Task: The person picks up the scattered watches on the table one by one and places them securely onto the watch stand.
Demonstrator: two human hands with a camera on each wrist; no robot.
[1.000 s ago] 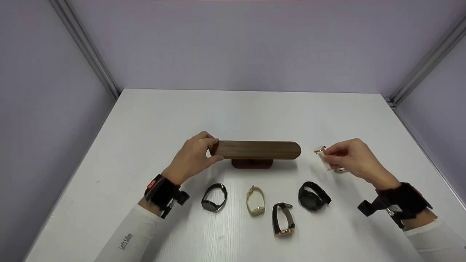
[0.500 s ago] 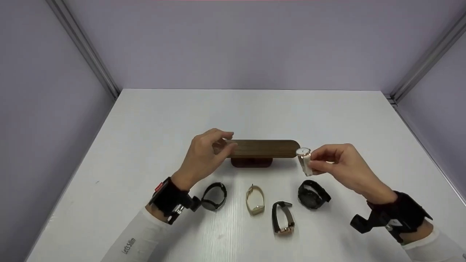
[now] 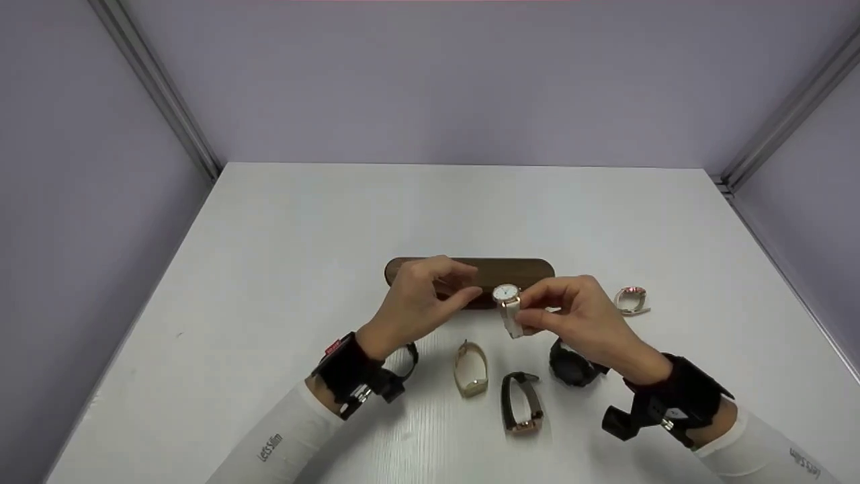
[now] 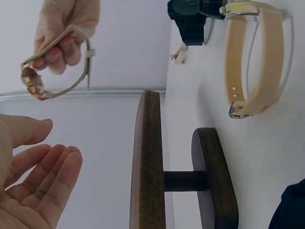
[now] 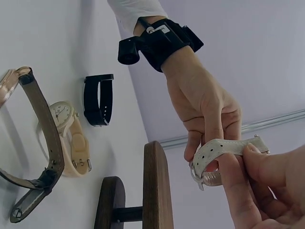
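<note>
White watch [image 3: 507, 306] pinched between right hand [image 3: 584, 323] fingers [image 3: 537, 316].

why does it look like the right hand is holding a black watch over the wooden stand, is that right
Not quite. The right hand holds a white-strapped watch, not a black one, over the wooden stand. The head view shows it; the black watch lies on the table.

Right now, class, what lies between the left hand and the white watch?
Nothing: in the head view, open air separates the left hand from the white watch pinched by the right hand; the wooden stand sits behind.
</note>
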